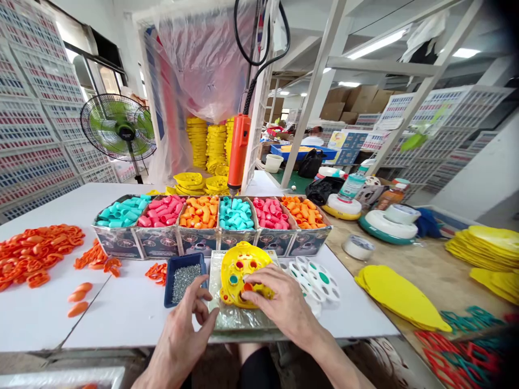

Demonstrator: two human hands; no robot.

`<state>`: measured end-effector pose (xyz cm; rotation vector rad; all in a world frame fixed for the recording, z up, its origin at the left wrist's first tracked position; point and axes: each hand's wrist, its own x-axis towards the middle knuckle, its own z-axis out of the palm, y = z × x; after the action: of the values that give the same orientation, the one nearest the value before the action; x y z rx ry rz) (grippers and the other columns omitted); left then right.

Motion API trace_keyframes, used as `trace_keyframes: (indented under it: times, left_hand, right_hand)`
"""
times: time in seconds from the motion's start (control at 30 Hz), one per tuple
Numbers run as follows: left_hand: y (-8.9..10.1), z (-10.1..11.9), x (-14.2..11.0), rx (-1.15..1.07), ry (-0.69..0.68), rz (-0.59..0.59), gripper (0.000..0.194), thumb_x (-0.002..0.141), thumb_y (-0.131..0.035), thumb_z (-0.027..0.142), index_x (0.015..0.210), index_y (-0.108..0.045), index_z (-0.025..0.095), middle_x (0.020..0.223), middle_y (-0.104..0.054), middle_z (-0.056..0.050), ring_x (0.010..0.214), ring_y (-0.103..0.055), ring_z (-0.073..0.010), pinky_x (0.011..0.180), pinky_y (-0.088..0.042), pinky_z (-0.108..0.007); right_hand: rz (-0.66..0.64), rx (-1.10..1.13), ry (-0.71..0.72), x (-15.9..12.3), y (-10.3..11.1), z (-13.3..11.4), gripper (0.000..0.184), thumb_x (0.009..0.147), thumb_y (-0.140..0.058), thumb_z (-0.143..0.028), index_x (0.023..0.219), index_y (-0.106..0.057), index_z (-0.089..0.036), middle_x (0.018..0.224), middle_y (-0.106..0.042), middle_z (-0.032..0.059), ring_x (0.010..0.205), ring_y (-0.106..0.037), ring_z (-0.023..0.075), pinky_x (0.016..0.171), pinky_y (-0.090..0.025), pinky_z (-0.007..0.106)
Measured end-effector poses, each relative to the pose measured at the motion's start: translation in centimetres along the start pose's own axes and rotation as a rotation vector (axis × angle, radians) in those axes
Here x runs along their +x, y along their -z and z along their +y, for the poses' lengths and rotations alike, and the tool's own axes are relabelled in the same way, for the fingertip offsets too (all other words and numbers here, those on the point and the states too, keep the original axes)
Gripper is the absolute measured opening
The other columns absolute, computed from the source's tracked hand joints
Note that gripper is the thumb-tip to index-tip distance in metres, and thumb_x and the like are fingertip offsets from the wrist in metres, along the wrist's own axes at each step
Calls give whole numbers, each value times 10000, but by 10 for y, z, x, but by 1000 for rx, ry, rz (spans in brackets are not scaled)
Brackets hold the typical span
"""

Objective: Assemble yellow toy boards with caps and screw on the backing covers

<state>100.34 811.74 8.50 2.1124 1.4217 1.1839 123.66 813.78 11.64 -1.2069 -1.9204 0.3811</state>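
One orange piece (pixel 247 287) sat pinched by the right hand (pixel 284 297) at the yellow shell (pixel 242 253) on the board (pixel 243 322); the left hand (pixel 182 324) hung clear, fingers apart, so pushing could have slid the shell

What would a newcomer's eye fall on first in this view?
Probably the row of six boxes across the bench, filled with teal, pink and orange pieces. Next, likely, the bright orange power tool hanging upright near the row's middle. Then the yellow part in front of the boxes, where the right hand has thumb and forefinger at an orange piece.
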Motion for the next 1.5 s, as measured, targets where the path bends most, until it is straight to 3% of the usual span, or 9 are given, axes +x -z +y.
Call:
trace_keyframes:
  times: [0.2, 0.37, 0.53, 0.67, 0.8, 1.03, 1.2, 1.5]
  left_hand:
    - [-3, -9, -7, 28, -9, 8, 451, 906, -551, 217, 1333, -414, 264, 856, -679, 31, 522, -628, -95, 586, -589, -230]
    - [-2, -12, -10, 22, -15, 12, 453, 909, -552, 214, 1334, -411, 283, 855, -675, 40, 506, -613, -88, 567, -578, -213]
    - [9, -20, -5, 50, -1, 45, 413, 924, -550, 248, 1319, -429, 259, 826, -677, 38, 508, -610, -99, 556, -569, -218]
    - [32, -32, 16, 110, -27, 135, 318, 940, -549, 288, 1252, -505, 244, 823, -677, 33, 515, -606, -102, 550, -549, -221]
    - [68, -46, 53, 288, -67, 198, 207, 962, -535, 351, 1104, -610, 220, 811, -682, 5, 577, -608, -133, 580, -531, -247]
    - [121, -76, 114, 624, -140, 262, 270, 968, -475, 358, 1019, -675, 185, 995, -727, -103, 917, -672, -259, 813, -550, -375]
    - [140, -94, 140, 698, -118, 249, 309, 955, -469, 352, 1077, -686, 169, 1077, -709, -134, 1014, -636, -312, 918, -516, -471]
    - [173, -131, 160, 817, -21, 245, 358, 954, -425, 315, 1126, -696, 157, 1142, -681, -155, 1039, -615, -326, 942, -512, -479]
  right_hand:
    - [-16, -116, -14, -4, -13, 2, 202, 773, -837, -314, 960, -780, -263, 991, -773, 44, 969, -678, 261, 880, -542, 393]
    - [-79, -123, 2, -5, -3, 1, 173, 836, -767, -255, 1007, -777, -276, 1026, -759, 40, 993, -659, 254, 885, -536, 388]
    - [-30, -50, -1, 8, 5, 0, 122, 893, -672, -213, 961, -770, -238, 985, -762, 44, 944, -681, 231, 892, -529, 376]
    - [-26, 20, 37, 44, -4, -9, 135, 907, -636, -200, 945, -758, -243, 985, -764, 33, 930, -696, 210, 887, -526, 342]
    - [-49, -50, 73, 101, -25, -21, 142, 895, -653, -196, 988, -755, -228, 961, -763, 32, 889, -694, 195, 856, -521, 310]
    - [-107, -160, 100, 192, -68, -25, 239, 888, -647, -191, 1102, -755, -197, 1064, -774, 72, 997, -694, 226, 909, -485, 307]
    - [-173, -212, 127, 219, -90, -30, 253, 895, -648, -229, 1124, -754, -227, 1065, -778, 64, 1018, -693, 233, 904, -476, 307]
    - [-249, -281, 215, 248, -131, -61, 288, 932, -585, -282, 1180, -729, -259, 1098, -761, 62, 1063, -655, 259, 909, -481, 335]
